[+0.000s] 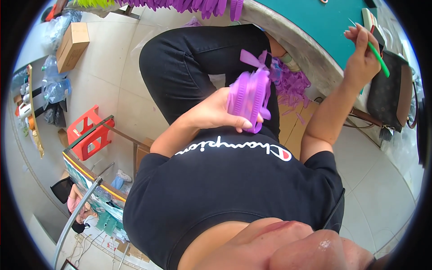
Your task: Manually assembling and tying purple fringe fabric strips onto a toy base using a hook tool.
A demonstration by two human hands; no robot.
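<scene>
My left hand is closed around a purple ring-shaped plastic or rubber piece, held above my lap. The piece has ribbed bands and loose flaps at its upper end, and it is partly blurred. Off to the right, over the green table's edge, my right hand is raised. Its fingers close on a slim tool with a green handle and a thin pointed tip, too fine to tell which kind. The tool and the purple piece are well apart.
A row of purple pieces lines the far edge. Purple scraps lie beyond my lap. A green-topped table stands at far right, with a dark bag beside it. Left are a red stool, a cardboard box and another person.
</scene>
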